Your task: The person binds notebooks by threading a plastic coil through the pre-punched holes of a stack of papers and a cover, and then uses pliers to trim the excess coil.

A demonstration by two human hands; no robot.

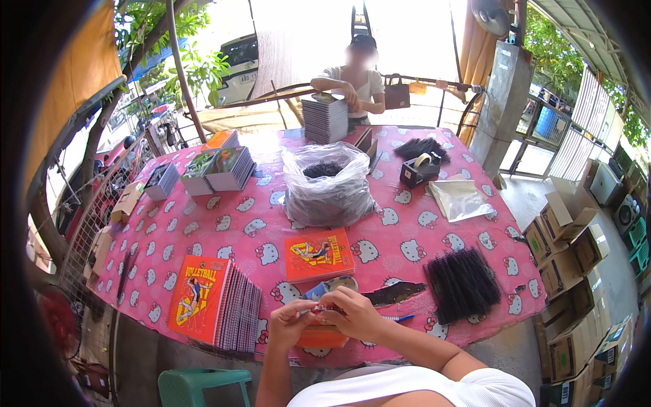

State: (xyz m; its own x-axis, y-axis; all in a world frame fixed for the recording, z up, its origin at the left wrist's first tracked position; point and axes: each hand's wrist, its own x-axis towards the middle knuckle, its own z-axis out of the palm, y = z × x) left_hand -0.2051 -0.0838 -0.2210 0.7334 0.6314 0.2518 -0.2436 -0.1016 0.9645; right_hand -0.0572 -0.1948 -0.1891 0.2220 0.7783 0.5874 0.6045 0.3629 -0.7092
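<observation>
- The left hand [290, 324] and the right hand [354, 313] meet at the near edge of the bench [407, 234], fingers curled and pinched together on the top edge of an orange notebook [320, 336], which they hold just above the pink patterned cloth.
- What exactly sits between the fingertips is too small to tell.
- Just behind the hands lies a second orange notebook [319, 254] flat on the cloth, with a small round object beside its near edge.
- A blue pen [399, 317] lies just right of the right hand.
- To the left, a stack of spiral notebooks [217, 305] stands on edge, orange cover facing out, near the bench's front corner.
- To the right, a bundle of black spiral binding coils [462, 283] rests on the cloth, well apart from the hands.
- In the middle of the bench stands a clear plastic bag [327, 186] full of dark coils.
- Further back are more notebook stacks [220, 169], a tape dispenser [420, 168] and a flat clear plastic sleeve [460, 198].
- At the far side another person [356, 80] rests a hand on a tall grey stack of books [324, 119].
- A green plastic stool [203, 386] stands on the floor below the left hand.
- Cardboard boxes [576, 271] are piled on the right.
</observation>
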